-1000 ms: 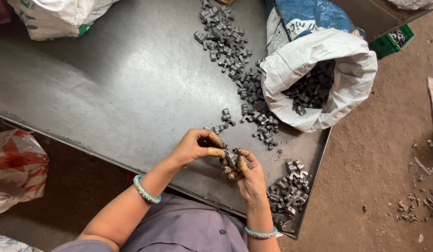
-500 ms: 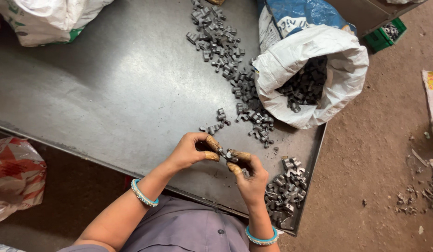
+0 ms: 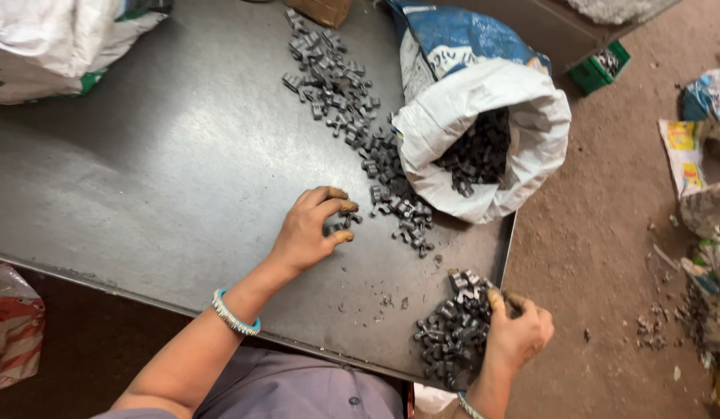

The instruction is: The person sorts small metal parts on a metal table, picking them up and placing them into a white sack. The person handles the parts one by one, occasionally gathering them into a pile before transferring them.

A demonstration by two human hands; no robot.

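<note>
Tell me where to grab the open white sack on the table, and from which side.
Grip the rolled-down rim of the white sack at its near edge, coming from the person's side. The sack lies tilted, mouth facing them; the doubled cloth there is likely thick enough to pinch, and the dark metal pieces sit deeper inside.

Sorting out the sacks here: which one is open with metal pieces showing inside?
The white sack at the table's right edge, mouth rolled open, dark pieces inside; the white sack top left shows no contents.
</note>
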